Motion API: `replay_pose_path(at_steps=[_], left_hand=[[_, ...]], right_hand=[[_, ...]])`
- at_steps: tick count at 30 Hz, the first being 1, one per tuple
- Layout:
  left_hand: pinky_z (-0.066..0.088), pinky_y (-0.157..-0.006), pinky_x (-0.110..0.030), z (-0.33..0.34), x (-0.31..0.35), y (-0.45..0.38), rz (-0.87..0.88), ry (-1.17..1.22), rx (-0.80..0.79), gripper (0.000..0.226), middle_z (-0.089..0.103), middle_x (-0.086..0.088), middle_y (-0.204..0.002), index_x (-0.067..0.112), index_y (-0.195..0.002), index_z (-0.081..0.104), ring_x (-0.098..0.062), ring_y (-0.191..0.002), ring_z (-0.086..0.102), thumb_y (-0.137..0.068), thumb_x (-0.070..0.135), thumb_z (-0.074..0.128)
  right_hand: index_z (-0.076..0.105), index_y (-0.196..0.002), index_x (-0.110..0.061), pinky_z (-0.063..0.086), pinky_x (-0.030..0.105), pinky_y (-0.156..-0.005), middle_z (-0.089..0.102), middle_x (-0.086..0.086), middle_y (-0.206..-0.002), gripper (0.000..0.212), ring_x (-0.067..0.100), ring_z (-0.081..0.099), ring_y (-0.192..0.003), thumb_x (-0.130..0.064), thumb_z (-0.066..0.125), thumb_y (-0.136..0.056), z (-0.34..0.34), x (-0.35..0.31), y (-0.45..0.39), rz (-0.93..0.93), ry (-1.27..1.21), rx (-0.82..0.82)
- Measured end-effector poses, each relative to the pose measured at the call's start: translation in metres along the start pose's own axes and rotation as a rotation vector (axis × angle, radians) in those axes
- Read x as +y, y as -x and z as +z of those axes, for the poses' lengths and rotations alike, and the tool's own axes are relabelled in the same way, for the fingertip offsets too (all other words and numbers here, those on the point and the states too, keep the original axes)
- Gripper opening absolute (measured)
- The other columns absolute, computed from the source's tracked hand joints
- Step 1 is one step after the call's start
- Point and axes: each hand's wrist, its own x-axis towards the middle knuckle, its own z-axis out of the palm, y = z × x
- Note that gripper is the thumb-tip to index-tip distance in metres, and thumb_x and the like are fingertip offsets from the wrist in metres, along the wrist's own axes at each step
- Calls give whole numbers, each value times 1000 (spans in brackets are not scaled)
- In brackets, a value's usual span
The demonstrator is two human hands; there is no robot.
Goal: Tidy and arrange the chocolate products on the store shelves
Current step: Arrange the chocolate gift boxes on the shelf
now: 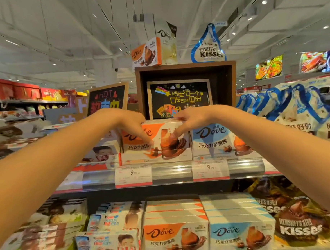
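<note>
Both hands are on the orange Dove box (156, 143) at the front of the upper shelf (170, 171). Left hand (130, 123) pinches its top left corner, fingers down the front face. Right hand (188, 122) grips the top right edge, thumb on the front. Looks like she's squaring it up flush with the blue Dove box (219, 141) just right of the right hand, so the fronts line up
</note>
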Motion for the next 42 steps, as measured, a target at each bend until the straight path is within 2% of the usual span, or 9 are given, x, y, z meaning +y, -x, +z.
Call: replay_pose_path(at_steps=[5, 8, 12, 20, 24, 27, 31, 37, 42], left_hand=[[57, -78, -30, -10, -1, 4, 73, -159, 55, 57, 69, 3, -101, 20, -109, 61, -13, -85, 67, -65, 52, 76], [56, -64, -20, -14, 0, 6, 72, -135, -1, 56, 69, 3, -99, 18, -110, 60, -12, -83, 69, -65, 45, 79], [55, -57, -20, -16, 3, 4, 66, -60, -82, 49, 68, -3, -104, 16, -112, 56, -16, -84, 70, -71, 32, 78], [56, -83, -34, -22, -2, 9, 139, 47, -222, 51, 72, -7, -104, 9, -113, 61, -23, -92, 70, -73, 38, 73], [58, -72, -26, -16, 3, 8, 147, 31, -209, 58, 71, -8, -105, 10, -114, 57, -22, -90, 70, -66, 41, 71], [57, -64, -21, -12, 9, 9, 136, 21, -143, 60, 68, -7, -107, 15, -111, 52, -19, -88, 70, -62, 45, 70], [55, -73, -25, -16, 4, 10, 172, -13, -70, 79, 66, -3, -110, 17, -119, 52, -16, -92, 67, -54, 57, 72], [48, -93, -29, -31, -15, 15, 227, -54, -41, 112, 68, 11, -108, 21, -121, 59, -5, -99, 64, -29, 85, 66], [53, -77, -22, -18, -25, 14, 214, 99, -2, 98, 69, 10, -105, 22, -118, 62, -5, -90, 68, -39, 79, 69]], right_hand=[[60, -89, -19, 39, 29, -74, 57, -3, -92, 35, 20, 53, -92, -52, 64, -79, -4, -3, 2, -12, -34, 39], [57, -115, -15, 42, 33, -91, 56, 1, -115, 53, 21, 52, -108, -52, 64, -78, -4, -5, 5, 40, -78, -4], [54, -117, -1, 43, 20, -72, 64, 11, -111, 55, 28, 60, -106, -42, 63, -82, -5, -5, 9, 28, -197, -33], [54, -116, -31, 31, 37, -108, 57, -5, -123, 56, 16, 51, -115, -62, 62, -69, -12, -8, 18, 69, -289, -119], [49, -128, -21, 36, 26, -98, 54, -5, -130, 69, 13, 51, -118, -56, 63, -71, -10, -11, 21, 47, -259, -154], [53, -122, -16, 48, 33, -95, 66, 4, -118, 64, 18, 65, -103, -54, 66, -73, -8, -12, 18, 23, -220, -170], [54, -121, -14, 55, 35, -83, 69, 9, -110, 63, 26, 69, -95, -52, 69, -73, -10, -11, 17, 36, -248, -210], [59, -109, -14, 53, 30, -82, 71, 5, -104, 56, 21, 69, -94, -55, 69, -71, -9, -9, 17, -2, -247, -204], [61, -94, -24, 43, 19, -77, 72, -6, -93, 40, 6, 67, -86, -56, 56, -69, -9, -10, 20, -35, -219, -176]])
